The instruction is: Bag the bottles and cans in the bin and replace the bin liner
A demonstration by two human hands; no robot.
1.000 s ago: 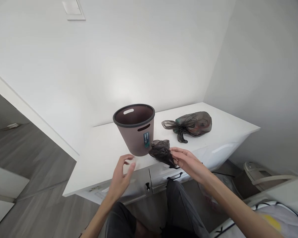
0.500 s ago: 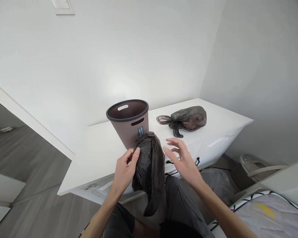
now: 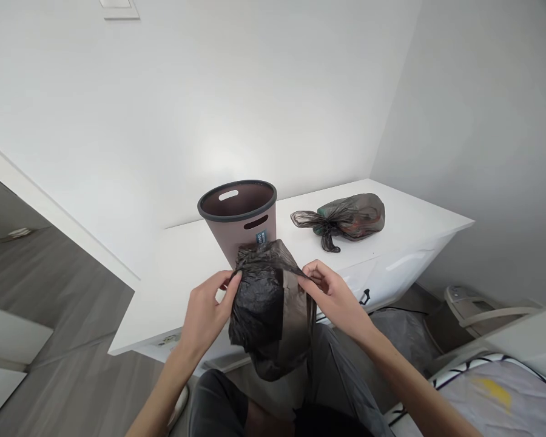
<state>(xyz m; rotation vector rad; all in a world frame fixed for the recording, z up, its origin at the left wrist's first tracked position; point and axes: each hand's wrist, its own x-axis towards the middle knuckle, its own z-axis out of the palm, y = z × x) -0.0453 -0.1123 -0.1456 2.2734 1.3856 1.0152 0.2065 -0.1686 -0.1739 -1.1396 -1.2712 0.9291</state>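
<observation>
A thin black plastic bag hangs spread between my two hands, in front of a brown bin. My left hand pinches its left edge between thumb and fingers. On the other side, my right hand is closed on the bag's right upper edge. The brown bin stands upright on the white cabinet top, with a dark rim, slotted handles and a blue label partly covered by the bag. A tied, filled black bag lies on the cabinet top to the right of the bin.
The white cabinet has dark drawer handles at its front. At the lower right are a grey-beige appliance and a patterned mattress. My knees are below the bag. Walls rise behind and to the right.
My right hand, open beside the bag before, has taken hold of its right edge. The bag is now stretched wider, and my left hand has moved slightly left with its edge.
</observation>
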